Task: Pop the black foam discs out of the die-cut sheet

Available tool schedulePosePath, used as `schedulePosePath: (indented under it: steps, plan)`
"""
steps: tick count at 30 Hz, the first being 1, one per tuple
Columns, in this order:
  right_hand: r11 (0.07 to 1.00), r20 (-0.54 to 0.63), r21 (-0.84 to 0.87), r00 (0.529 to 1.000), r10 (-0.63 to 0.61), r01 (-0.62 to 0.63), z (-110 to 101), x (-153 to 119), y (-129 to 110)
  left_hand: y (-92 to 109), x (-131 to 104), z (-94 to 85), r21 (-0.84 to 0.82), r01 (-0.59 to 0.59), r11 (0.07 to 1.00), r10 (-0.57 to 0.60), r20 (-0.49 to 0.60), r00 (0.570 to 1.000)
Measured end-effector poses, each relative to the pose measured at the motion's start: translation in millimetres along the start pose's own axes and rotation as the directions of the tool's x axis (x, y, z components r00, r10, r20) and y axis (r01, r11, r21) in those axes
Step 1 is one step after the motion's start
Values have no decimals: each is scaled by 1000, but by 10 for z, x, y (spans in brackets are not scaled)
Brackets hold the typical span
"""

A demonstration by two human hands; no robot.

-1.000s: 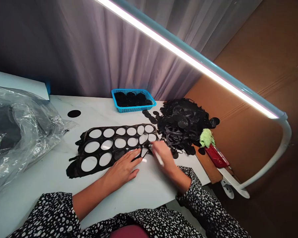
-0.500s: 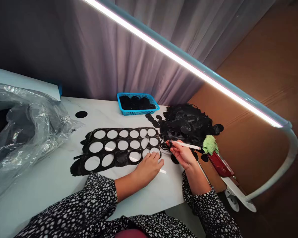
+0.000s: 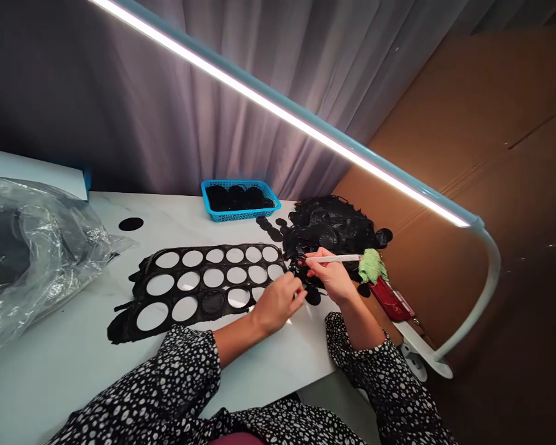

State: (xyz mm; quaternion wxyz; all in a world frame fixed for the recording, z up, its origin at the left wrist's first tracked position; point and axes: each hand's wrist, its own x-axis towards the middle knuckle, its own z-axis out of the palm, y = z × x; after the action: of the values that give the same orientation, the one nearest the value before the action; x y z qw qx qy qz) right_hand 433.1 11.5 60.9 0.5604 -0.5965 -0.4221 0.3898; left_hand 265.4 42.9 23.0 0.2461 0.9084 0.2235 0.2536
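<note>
A black sheet (image 3: 177, 303) lies flat on the white table, with rows of round holes through it; one hole in the front row still has its black disc (image 3: 212, 302). Over the sheet's right front corner is my left hand (image 3: 278, 301), fingers curled in; whatever they pinch is hidden. My right hand (image 3: 332, 278) grips a slim white pen-like tool (image 3: 343, 258) just past the sheet's right end. The tool's tip is lost against black scraps. Behind that hand rises a heap of black scraps and discs (image 3: 333, 219).
A blue basket (image 3: 241, 214) of black discs stands at the back. One loose disc (image 3: 131, 224) lies left of it. Clear plastic bag (image 3: 60, 247) at far left. A green cloth (image 3: 372, 266), red case (image 3: 391, 301) and clamped lamp (image 3: 486, 290) are on the right.
My view has swung right, so everything sits further left. My left hand has come closer to the right one, its fingers now more curled. The white tool stays in my right hand.
</note>
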Motion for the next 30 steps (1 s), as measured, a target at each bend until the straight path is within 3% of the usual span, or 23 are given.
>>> schedulePosePath:
  steps: [3,4,5,7,10,15,18,20,22,23,25,28,30]
  plan:
    - [980,112,176,991,72,-91,93,-69,-72,-106,28,-263,-243,129,962,-190,-247,950]
    - [968,153,220,984,91,-123,141,-90,-92,-158,45,-349,-360,145,922,-247,-256,935]
    - [955,193,256,976,104,-153,193,-107,-110,-212,61,-431,-489,163,857,-292,-201,935]
    - [929,254,312,960,122,-201,300,-129,-139,-304,78,-587,-714,226,663,-312,11,950]
    - [886,305,382,941,148,-263,434,-139,-166,-370,43,-822,-886,312,343,-283,219,934]
    - [787,466,484,874,138,-383,571,-180,-162,-360,-96,-1142,-963,266,-39,-317,265,911]
    - [753,603,483,793,84,-447,631,-220,-112,-344,-139,-1202,-956,272,-108,-294,292,910]
    - [735,655,492,754,39,-466,667,-238,-71,-338,-144,-1180,-956,287,-64,-278,293,915]
    - [719,660,513,751,19,-469,705,-242,-44,-350,-165,-1125,-950,307,49,-277,283,918]
    - [715,645,519,763,31,-468,727,-239,-38,-367,-197,-1094,-938,316,140,-290,267,919]
    - [723,565,531,821,86,-442,776,-224,-33,-425,-333,-1036,-854,316,414,-341,177,923]
    - [804,367,502,920,136,-319,866,-204,13,-550,-722,-974,-418,265,869,-310,-44,950]
    - [888,281,401,953,114,-225,940,-222,102,-626,-1038,-935,-113,140,984,-144,-25,989]
